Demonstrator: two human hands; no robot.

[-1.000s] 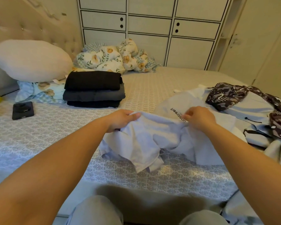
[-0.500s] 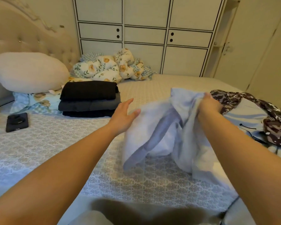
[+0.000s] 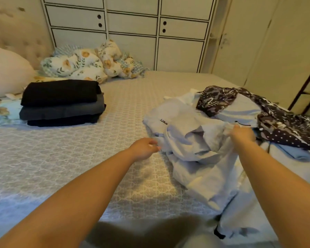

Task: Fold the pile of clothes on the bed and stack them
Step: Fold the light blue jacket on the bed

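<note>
While right hand (image 3: 242, 136) grips pale garment (image 3: 195, 140), left hand (image 3: 144, 148) reaches beside it

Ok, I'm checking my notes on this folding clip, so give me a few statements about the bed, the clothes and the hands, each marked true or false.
1. A folded stack of three dark garments sits on the bed. True.
2. The right hand grips the pale blue garment. True.
3. The patterned dark garment lies on top of the folded stack. False: it lies on the unfolded pile at the right.
4. The left hand holds a phone. False: it is at the pale blue garment's edge; no phone shows.
5. The floral bedding lies bunched near the wardrobe. True.
</note>
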